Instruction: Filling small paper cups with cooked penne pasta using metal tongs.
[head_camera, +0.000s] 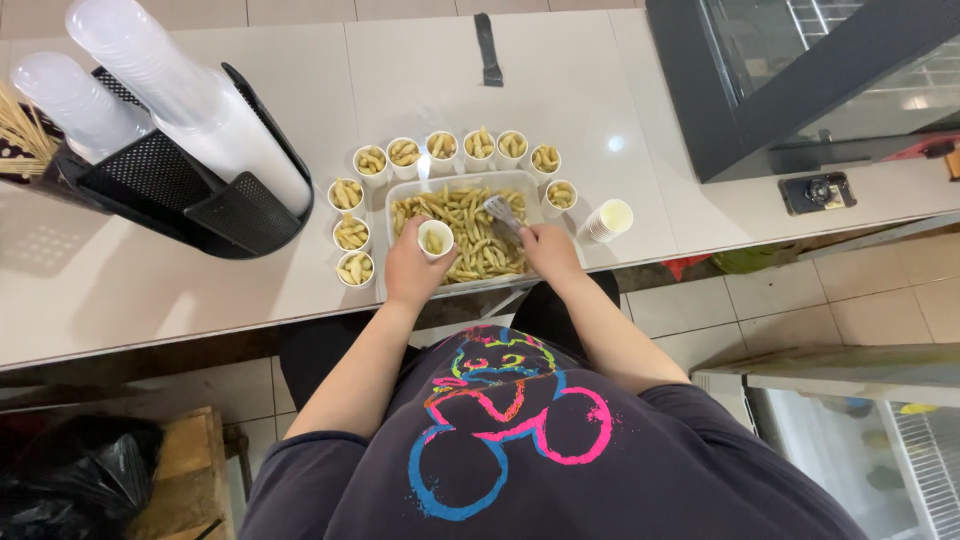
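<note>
A: what's each hand doing?
B: left hand (413, 268) grips a small paper cup (435, 240) over the clear tray (400, 192) of fried sticks, right hand (549, 250) is closed round metal tongs (501, 213) down in the pile, filled cups (404, 152) ring the tray

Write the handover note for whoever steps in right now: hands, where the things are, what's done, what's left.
Left hand: holds a small white cup, partly filled, over the clear tray of fried sticks.
Right hand: grips metal tongs over the tray.
Done: ten filled cups ring the tray's left, back and right sides.
Left: the cup in hand needs topping up; a stack of empty cups lies right of the tray, which is well stocked.
</note>
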